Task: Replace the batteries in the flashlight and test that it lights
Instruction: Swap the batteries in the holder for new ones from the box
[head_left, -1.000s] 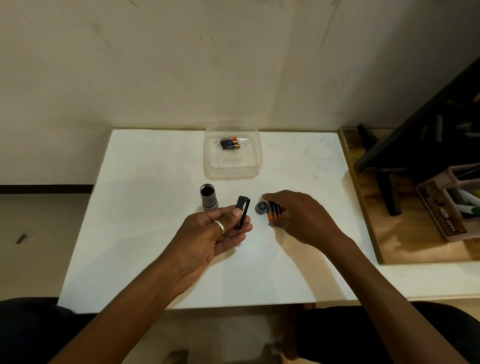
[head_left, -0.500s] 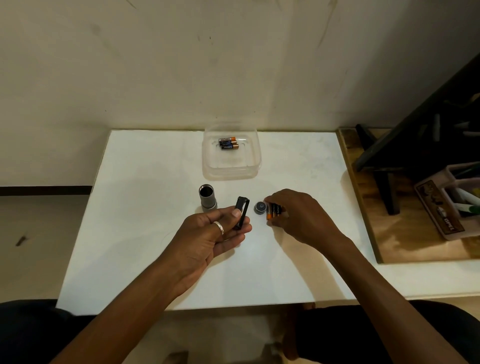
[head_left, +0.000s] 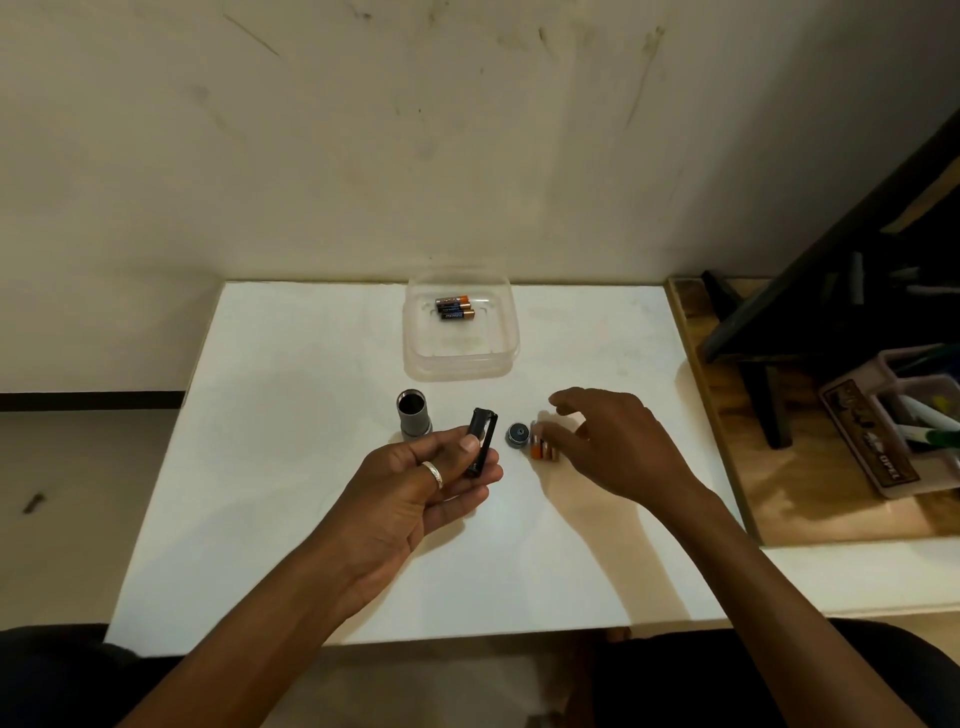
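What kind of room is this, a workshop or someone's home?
Likely a home study corner, not a workshop: a white table against a scuffed wall, with a pen holder of markers on a wooden desk beside it.

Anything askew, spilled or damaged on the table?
Nothing stands out. The flashlight body stands upright, the cap and loose batteries lie nearby, the left hand holds the battery holder, and spare batteries sit in the clear tub.

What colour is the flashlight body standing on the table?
The flashlight body is grey; head view.
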